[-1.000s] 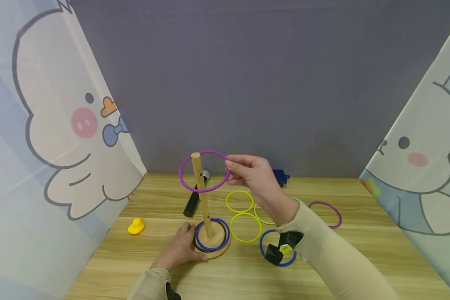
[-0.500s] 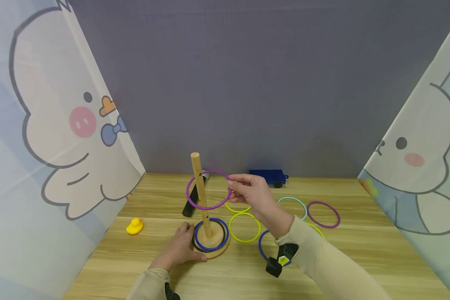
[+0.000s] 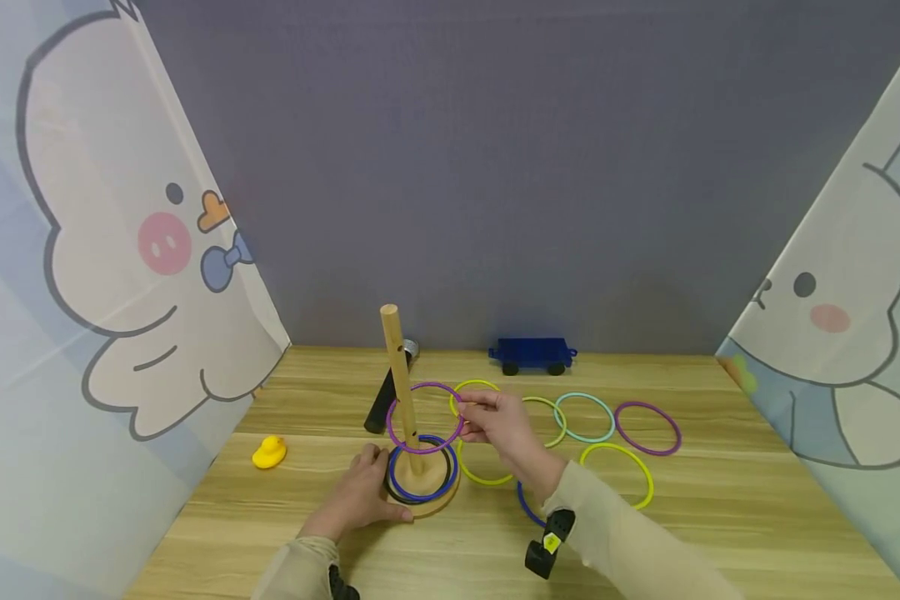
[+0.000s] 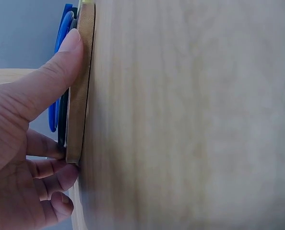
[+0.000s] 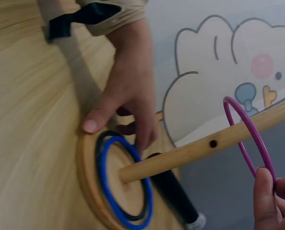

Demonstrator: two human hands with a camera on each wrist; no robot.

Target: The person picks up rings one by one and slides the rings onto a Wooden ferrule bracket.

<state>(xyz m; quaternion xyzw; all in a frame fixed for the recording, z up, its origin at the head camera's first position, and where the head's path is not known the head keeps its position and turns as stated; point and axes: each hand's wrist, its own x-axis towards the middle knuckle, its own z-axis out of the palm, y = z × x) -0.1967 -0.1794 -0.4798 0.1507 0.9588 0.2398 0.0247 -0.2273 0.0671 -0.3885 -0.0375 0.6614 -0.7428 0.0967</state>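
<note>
A right hand (image 3: 495, 421) pinches a purple ring (image 3: 424, 417) encircling the wooden peg (image 3: 401, 375), low above its base (image 3: 442, 498), which the left hand (image 3: 360, 496) grips at the edge.

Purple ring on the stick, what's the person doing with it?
The person's right hand pinches the purple ring, which is around the wooden peg, partway down it. A blue ring and a black ring already lie on the round wooden base. The left hand grips the edge of that base. More rings, yellow, teal, purple and blue, lie on the table to the right.
</note>
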